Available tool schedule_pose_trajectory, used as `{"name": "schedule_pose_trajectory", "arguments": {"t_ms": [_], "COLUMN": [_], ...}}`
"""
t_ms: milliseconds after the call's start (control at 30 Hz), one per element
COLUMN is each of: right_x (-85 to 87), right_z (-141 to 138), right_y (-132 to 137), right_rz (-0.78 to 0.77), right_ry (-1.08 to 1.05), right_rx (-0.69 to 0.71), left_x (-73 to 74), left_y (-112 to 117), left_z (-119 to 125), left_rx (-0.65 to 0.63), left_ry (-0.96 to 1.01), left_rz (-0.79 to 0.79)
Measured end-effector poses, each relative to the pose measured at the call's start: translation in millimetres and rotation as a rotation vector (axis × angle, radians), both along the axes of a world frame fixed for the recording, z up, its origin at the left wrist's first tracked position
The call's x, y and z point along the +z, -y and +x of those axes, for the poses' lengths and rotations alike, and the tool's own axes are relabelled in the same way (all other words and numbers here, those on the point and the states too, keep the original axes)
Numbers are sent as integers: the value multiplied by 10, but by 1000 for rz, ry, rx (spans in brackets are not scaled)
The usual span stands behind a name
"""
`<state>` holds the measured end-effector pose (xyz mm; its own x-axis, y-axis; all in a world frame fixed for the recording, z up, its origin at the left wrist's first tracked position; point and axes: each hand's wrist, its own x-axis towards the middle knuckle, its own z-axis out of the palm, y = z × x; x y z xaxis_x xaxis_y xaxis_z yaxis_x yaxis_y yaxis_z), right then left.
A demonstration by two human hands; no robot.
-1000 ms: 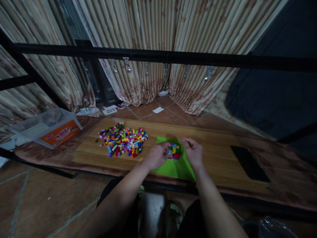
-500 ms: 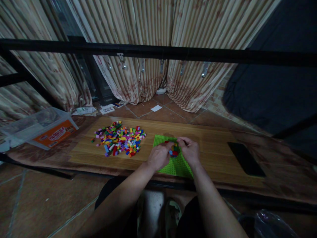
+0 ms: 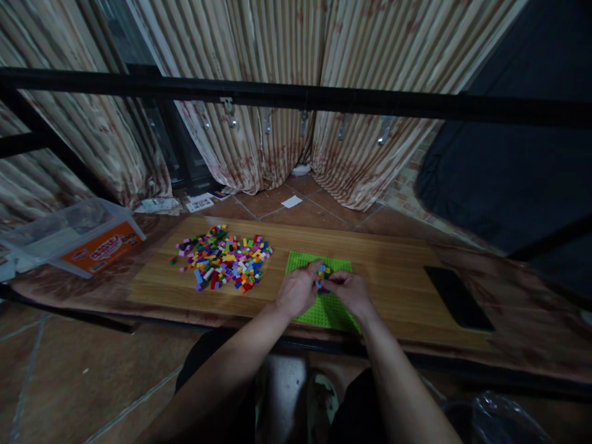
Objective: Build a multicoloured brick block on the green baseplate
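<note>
A small build of coloured toy bricks point(image 3: 327, 271), with blue, yellow, green and red showing, sits on a green studded baseplate point(image 3: 326, 313). Curled around its left side is my left hand point(image 3: 298, 290), thumb and fingers closed against the bricks. My right hand point(image 3: 351, 291) is closed in a pinch, its fingertips touching the build's near right side. The fingers partly cover the bricks, so the exact piece between the right fingertips is hidden. To the left of the baseplate, a loose pile of many-coloured toy bricks point(image 3: 231, 259) lies spread on the wooden board point(image 3: 398, 271).
At the far left stands a clear plastic box point(image 3: 87, 225) with an orange label. A black flat phone-like slab point(image 3: 457, 298) lies toward the board's right end. A dark metal bar point(image 3: 287, 94) with hooks crosses in front of striped curtains point(image 3: 277, 55).
My right hand has moved from the build's far right side toward me and slightly left, to its near side. My left hand has stayed against the build.
</note>
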<state>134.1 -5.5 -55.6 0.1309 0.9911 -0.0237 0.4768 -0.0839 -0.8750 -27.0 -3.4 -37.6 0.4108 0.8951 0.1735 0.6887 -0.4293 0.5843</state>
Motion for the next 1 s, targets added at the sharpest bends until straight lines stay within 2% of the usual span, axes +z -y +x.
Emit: {"name": "schedule_pose_trajectory", "arguments": {"t_ms": [500,633,767,833,900,1000], "right_x": [-20,5,29,17,-29,-155], "right_z": [-23,-8,99,174,240,288], "right_y": [-54,-4,10,-9,-39,-89], "right_rz": [-46,-41,24,51,62,49], "right_ry": [71,19,-16,9,57,141], "right_rx": [-15,7,-80,-150,-193,-142], "left_x": [-52,-21,67,129,183,210], "left_y": [11,69,88,37,-56,-197], "left_z": [30,11,-76,-180,-322,-527], "left_rx": [26,5,0,51,160,376], "left_ry": [-51,-60,37,93,135,166], "left_rz": [8,32,50,74,96,64]}}
